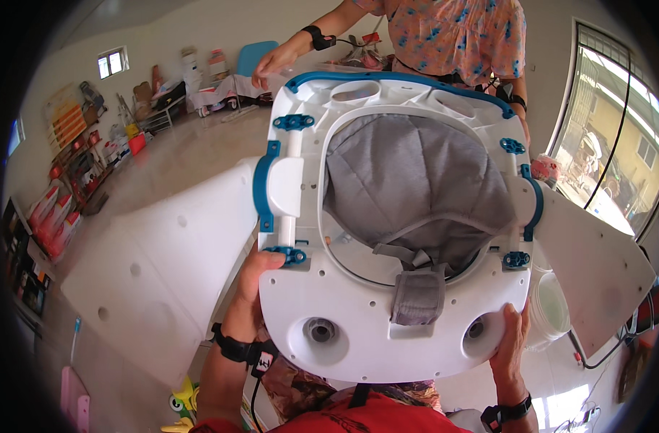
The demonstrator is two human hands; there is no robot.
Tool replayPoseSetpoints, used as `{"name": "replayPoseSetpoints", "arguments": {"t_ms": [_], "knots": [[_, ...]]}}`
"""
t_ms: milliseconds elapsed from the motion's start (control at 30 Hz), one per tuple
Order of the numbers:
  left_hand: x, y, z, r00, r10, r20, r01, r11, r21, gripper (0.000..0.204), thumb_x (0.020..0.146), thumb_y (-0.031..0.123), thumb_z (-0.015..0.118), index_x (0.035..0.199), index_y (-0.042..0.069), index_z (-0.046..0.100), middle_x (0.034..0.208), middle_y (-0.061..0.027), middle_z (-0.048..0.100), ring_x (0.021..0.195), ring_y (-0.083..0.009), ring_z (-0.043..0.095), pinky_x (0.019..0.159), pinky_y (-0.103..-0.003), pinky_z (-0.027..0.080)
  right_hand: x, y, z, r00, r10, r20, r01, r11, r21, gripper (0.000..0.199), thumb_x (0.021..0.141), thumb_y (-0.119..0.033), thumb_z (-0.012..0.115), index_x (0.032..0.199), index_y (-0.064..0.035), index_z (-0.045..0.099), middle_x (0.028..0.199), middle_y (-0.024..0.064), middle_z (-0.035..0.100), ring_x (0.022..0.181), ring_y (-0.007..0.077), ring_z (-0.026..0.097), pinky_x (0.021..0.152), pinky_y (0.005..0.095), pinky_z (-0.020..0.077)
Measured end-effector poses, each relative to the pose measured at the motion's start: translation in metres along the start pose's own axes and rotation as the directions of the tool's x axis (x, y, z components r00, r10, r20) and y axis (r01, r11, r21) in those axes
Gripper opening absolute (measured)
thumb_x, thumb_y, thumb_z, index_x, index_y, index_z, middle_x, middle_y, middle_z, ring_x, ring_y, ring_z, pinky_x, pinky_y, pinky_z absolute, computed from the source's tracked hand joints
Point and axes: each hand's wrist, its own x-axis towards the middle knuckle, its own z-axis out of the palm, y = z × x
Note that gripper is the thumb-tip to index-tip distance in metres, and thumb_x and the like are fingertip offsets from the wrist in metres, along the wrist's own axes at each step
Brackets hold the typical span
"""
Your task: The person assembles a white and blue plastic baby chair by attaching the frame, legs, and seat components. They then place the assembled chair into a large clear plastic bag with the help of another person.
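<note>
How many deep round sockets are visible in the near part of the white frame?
2: the left socket and the right socket, near the two front corners of the white frame.

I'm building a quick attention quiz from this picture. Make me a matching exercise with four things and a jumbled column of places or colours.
Things
1. Fabric seat
2. Far-edge strip
3. Left hand
4. Right hand

Places or colours
A. At the near right edge of the white frame
B. Blue
C. Beside the near left blue fitting
D. Grey

Right pairs: 1-D, 2-B, 3-C, 4-A
</note>
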Motion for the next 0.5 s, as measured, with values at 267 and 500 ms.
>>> {"name": "replayPoseSetpoints", "arguments": {"t_ms": [267, 500], "knots": [[0.012, -0.011, -0.020, 0.995, -0.092, 0.028, 0.095, 0.985, -0.142, 0.073, 0.082, 0.027, 0.059, 0.146, -0.006, 0.045, 0.130, -0.0234, 0.065, 0.110, -0.0324, 0.068, 0.098, -0.041, 0.055, -0.018, -0.031, 0.005, 0.997, -0.004, -0.080, -0.003, 0.996, -0.094, 0.051, 0.098, -0.037, 0.055, 0.135, -0.0033, 0.049, 0.110, 0.0101, 0.057, 0.098, 0.0182, 0.056, 0.084, 0.0323, 0.0482], [-0.008, -0.047, -0.038, 0.988, -0.140, 0.064, 0.154, 0.922, -0.356, 0.071, 0.085, 0.028, 0.056, 0.144, -0.010, 0.046, 0.134, -0.0243, 0.063, 0.115, -0.0347, 0.066, 0.102, -0.042, 0.052, 0.001, -0.054, -0.004, 0.999, -0.031, 0.025, 0.037, 0.953, -0.302, 0.067, 0.094, -0.042, 0.058, 0.148, -0.0042, 0.044, 0.123, 0.0170, 0.058, 0.113, 0.0260, 0.057, 0.097, 0.0390, 0.0475]]}}
